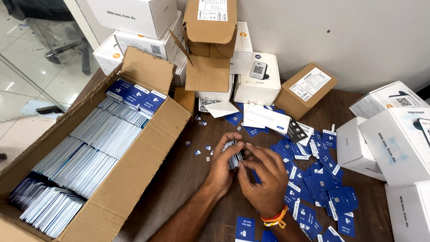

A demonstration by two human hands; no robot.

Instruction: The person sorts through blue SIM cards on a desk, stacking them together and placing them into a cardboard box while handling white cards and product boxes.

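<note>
Both hands work low over the brown wooden table (188, 179): left hand (221, 168) clamps a slim stack of blue-and-white plastic cards (234, 157), right hand (264, 179) pinching its edge. Light, stiff, likely slippery; best gripped across the edges. Beyond, loose blue cards (320, 179), then the big open cardboard box (134, 179).

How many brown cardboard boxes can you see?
3. A big open brown box full of cards at the left, a brown box on the white stack at the back, and a small shut one by the wall. More may be hidden.
</note>
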